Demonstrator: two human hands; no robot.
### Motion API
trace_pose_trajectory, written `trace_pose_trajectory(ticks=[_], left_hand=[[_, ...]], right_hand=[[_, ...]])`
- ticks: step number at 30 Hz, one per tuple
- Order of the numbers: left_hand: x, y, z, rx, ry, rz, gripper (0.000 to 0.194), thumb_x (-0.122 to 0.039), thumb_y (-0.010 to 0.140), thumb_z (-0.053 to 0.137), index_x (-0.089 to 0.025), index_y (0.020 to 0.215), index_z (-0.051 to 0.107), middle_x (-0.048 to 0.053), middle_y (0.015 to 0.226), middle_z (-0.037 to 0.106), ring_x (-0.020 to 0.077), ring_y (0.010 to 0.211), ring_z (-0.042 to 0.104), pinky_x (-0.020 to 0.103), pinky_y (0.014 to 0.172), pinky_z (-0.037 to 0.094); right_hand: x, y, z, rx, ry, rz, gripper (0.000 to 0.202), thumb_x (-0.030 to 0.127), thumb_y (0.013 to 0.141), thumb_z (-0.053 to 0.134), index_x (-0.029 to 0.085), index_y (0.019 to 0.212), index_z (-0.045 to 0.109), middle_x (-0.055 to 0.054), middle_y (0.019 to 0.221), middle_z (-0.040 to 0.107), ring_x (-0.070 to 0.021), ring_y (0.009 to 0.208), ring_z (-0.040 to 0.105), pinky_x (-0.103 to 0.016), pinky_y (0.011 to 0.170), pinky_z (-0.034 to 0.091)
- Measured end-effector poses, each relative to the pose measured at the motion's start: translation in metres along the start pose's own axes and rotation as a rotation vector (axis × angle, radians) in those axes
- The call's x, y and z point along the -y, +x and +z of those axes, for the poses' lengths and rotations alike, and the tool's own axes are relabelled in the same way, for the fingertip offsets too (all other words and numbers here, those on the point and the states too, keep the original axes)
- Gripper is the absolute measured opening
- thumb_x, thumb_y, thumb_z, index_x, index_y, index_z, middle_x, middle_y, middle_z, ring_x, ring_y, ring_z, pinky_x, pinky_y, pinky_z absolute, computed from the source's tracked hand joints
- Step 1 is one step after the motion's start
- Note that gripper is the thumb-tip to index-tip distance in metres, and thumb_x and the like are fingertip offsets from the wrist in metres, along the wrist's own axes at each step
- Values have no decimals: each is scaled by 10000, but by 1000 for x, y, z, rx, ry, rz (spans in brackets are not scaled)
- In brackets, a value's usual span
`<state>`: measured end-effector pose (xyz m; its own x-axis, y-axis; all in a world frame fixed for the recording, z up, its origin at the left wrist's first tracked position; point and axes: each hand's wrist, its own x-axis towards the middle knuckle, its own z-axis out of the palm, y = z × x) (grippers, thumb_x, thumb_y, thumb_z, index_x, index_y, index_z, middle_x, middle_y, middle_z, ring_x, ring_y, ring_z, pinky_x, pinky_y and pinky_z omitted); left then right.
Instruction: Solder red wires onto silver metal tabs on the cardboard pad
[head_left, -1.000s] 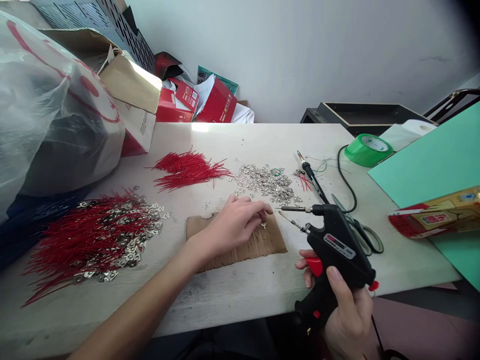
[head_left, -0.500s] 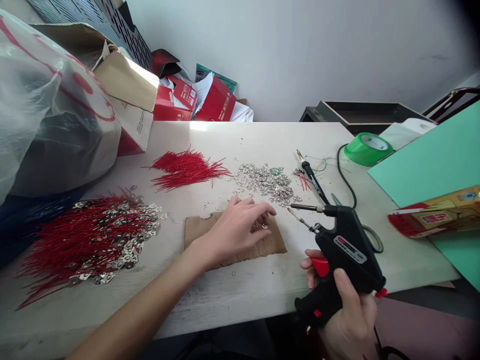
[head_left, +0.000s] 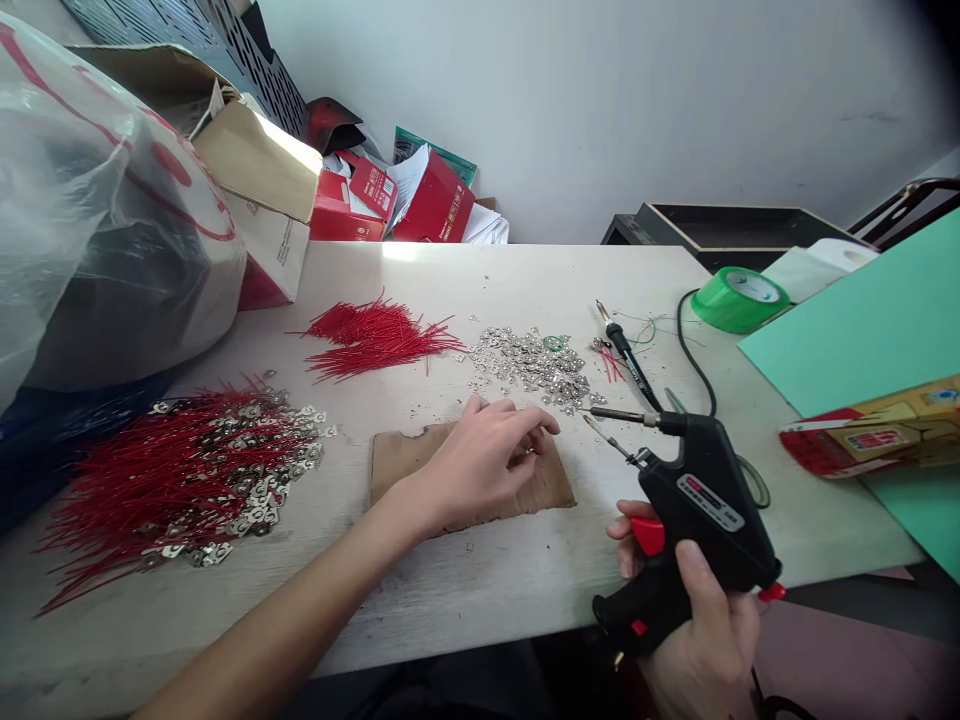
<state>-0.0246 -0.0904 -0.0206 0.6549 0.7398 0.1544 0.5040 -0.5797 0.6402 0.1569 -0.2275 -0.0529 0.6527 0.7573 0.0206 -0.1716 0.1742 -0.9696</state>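
Observation:
My right hand (head_left: 701, 610) is wrapped round the grip of a black soldering gun (head_left: 709, 500) with a red trigger. The gun's tip and thin feed tube point left, apart from my left hand. Over a piece of brown cardboard (head_left: 405, 465), my left hand (head_left: 487, 455) has its fingers curled towards the thumb; what they may pinch is hidden. Just beyond lies a heap of small silver metal tabs (head_left: 532, 365). Red wires (head_left: 375, 335) lie behind the cardboard to the left. Nearer on the left is a large pile of red wires with metal tabs attached (head_left: 195, 470).
A soldering iron (head_left: 630, 360) with a black handle lies behind the gun. Green tape (head_left: 739, 300), a green board (head_left: 862, 310) and a yellow-red packet (head_left: 877, 425) are at the right. A plastic bag (head_left: 135, 250) and cardboard boxes (head_left: 262, 175) crowd the left.
The view has shifted very slightly. My left fingers have turned a little, and a shiny bit near the thumb is now less visible. My right hand still grips the soldering gun.

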Motion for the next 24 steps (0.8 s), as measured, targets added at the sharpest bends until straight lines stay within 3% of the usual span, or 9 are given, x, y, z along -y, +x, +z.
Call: trace_pose_trajectory(ticks=[4, 11, 24], left_hand=[[1, -1, 1, -36, -22, -22, 411, -23, 938, 441, -255, 1266, 523, -15, 1088, 753, 191, 1019, 671, 412, 929, 362], [0, -2, 2, -29, 42, 2, 324, -139, 994, 518, -252, 1296, 482, -16, 1058, 732, 199, 1029, 669, 411, 925, 352], [1, -1, 2, -25, 122, 2, 255, -187, 1027, 559, -234, 1274, 523, -3, 1059, 751, 222, 1061, 684, 425, 914, 339]], right_hand=[[0, -1, 0, 14, -9, 9, 255, 365, 960, 682, 142, 1027, 787, -135, 981, 779, -237, 765, 737, -317, 581, 525], [-1, 0, 0, 19, -4, -8, 250, 360, 957, 681, 137, 1005, 784, -139, 977, 777, -242, 749, 727, -319, 563, 518], [1, 0, 0, 36, -18, -21, 247, 349, 973, 658, 138, 1007, 781, -137, 982, 767, -229, 761, 715, -306, 561, 503]])
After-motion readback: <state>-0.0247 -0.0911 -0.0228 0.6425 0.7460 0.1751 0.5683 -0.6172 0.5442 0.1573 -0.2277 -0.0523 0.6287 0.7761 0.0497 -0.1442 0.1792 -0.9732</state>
